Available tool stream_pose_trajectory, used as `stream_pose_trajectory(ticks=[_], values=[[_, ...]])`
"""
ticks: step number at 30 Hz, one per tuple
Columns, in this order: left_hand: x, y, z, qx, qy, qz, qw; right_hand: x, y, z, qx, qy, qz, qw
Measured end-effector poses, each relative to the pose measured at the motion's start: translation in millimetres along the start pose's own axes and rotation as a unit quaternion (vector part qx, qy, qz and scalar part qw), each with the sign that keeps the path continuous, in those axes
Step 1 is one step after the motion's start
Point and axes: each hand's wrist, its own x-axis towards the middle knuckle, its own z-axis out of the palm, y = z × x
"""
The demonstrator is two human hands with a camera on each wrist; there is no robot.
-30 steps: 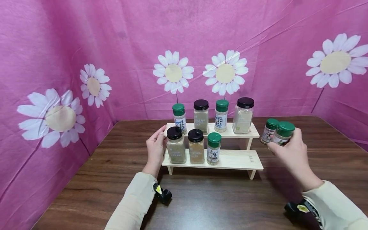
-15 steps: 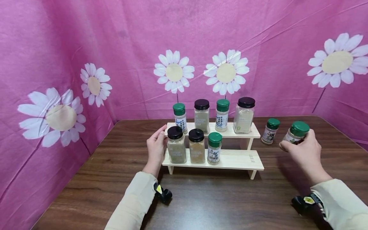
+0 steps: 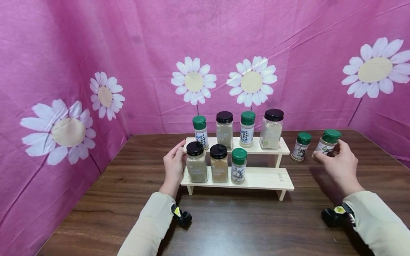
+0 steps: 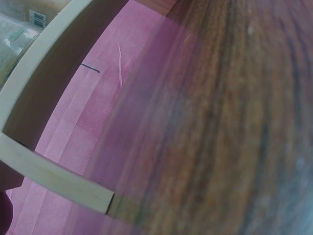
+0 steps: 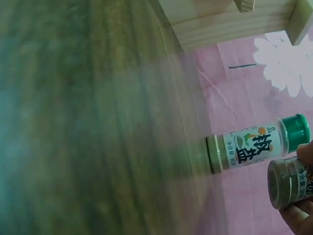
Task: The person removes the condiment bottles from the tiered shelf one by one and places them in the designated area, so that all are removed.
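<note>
My right hand (image 3: 340,165) grips a small spice jar (image 3: 328,140) with a green lid, tilted a little, right of the rack. In the right wrist view the held jar's base (image 5: 279,185) sits higher than the base of a second green-lidded spice jar (image 5: 259,144), which stands on the table. My left hand (image 3: 173,167) is at the left end of the upper shelf of a two-step wooden rack (image 3: 269,176), fingers reaching up to the shelf end. In the left wrist view only a dark bit of that hand shows beside the rack's leg (image 4: 58,178).
The rack's upper step bears several jars, black-lidded (image 3: 271,129) and green-lidded (image 3: 247,129) alternating. On the lower step stand two black-lidded jars (image 3: 196,163) and a green-lidded jar (image 3: 238,167), with bare board to their right. A pink flowered cloth (image 3: 144,71) hangs behind the table.
My right hand has moved the spice jar right, away from the standing green-lidded one, then raised it slightly and turned its label more into view. My left hand has stayed at the rack.
</note>
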Motion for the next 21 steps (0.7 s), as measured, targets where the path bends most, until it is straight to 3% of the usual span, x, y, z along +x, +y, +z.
stream_pose_trajectory(ticks=[6,21], values=[[0.9,3.5,1.5,0.023,0.020,-0.044,0.9985,5.0,5,4,0.003,0.001,0.018,0.9998],[0.1,4.6,2.5,0.021,0.025,-0.048,0.9983,17.4,23,16,0.004,0.001,0.030,0.9996]])
